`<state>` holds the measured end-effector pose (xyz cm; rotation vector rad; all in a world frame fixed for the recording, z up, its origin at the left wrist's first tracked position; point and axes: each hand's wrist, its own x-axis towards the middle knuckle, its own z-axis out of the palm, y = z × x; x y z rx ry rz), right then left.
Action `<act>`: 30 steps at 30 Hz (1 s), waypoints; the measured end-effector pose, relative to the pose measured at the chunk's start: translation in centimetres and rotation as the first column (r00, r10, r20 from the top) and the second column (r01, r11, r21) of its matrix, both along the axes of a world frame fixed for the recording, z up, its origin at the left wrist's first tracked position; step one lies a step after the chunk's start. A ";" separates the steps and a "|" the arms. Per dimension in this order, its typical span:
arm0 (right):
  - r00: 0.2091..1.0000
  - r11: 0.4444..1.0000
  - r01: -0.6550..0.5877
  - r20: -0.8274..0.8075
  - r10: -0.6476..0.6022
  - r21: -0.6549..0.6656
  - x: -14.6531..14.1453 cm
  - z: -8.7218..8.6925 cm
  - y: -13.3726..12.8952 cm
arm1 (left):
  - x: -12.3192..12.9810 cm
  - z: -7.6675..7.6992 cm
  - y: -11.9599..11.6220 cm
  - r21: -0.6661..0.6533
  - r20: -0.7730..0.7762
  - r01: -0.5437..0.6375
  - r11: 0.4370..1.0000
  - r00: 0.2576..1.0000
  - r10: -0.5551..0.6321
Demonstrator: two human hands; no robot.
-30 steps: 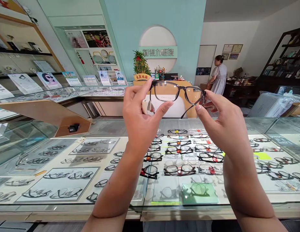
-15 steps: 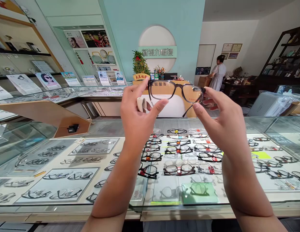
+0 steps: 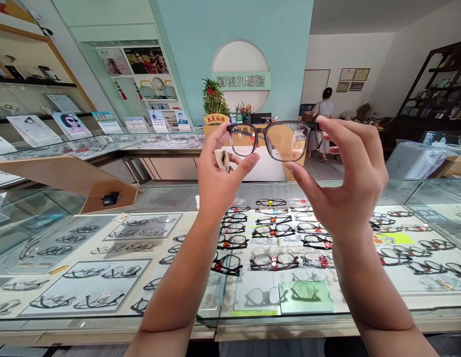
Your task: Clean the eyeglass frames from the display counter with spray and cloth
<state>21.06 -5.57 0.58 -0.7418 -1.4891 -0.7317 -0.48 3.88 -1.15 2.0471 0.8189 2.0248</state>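
Note:
A pair of eyeglasses (image 3: 267, 143) with dark, partly see-through rims is held up above the counter, lenses upright. My left hand (image 3: 220, 173) grips its left end, index finger at the top corner and thumb by the lower rim. A cream-coloured cloth (image 3: 223, 160) is tucked in that same palm. At the other end my right hand (image 3: 345, 173) pinches the frame, fingers at the hinge corner and thumb under the right lens. Small print shows on the right lens. The temples extend behind the front and are partly hidden.
Below my arms lies a glass display counter (image 3: 215, 325) with rows of eyeglasses (image 3: 274, 261) inside. An angled wooden panel (image 3: 72, 173) stands on the left. Farther back are a reception desk (image 3: 211, 131), a potted plant (image 3: 214, 99) and a person (image 3: 324, 111) facing away.
The eyeglasses have turned, their right side coming nearer to me. My right hand has shifted slightly right and its fingers have risen. The person in the background has turned and moved left.

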 end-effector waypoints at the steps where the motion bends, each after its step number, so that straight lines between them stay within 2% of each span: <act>1: 1.000 1.000 0.003 -0.004 -0.003 -0.026 -0.1 0.0 -0.1 | 0.1 0.0 0.0 0.009 0.006 -0.008 1.000 1.000 0.008; 5: 0.999 0.995 -0.026 -0.023 0.024 -0.096 -0.1 -0.1 -0.5 | 0.2 -0.1 0.1 0.042 0.008 -0.045 0.998 0.999 0.045; 17: 0.993 0.989 -0.114 -0.049 0.110 -0.096 -0.3 -0.1 -0.7 | 0.9 -0.6 0.4 0.059 0.002 -0.011 0.998 1.000 0.011; 20: 0.984 0.981 -0.160 -0.097 0.150 -0.110 -0.3 -0.1 -0.5 | 1.1 -0.6 0.1 0.131 0.028 -0.087 0.988 0.996 0.084; 25: 0.946 0.917 -0.305 -0.197 0.259 -0.259 0.2 -0.4 0.3 | 1.4 -0.6 -0.7 0.259 0.129 -0.261 0.930 0.964 0.234; 30: 0.885 0.866 -0.425 -0.319 0.338 -0.264 0.7 -0.6 1.4 | 1.5 -0.8 -1.0 0.294 0.133 -0.322 0.900 0.946 0.295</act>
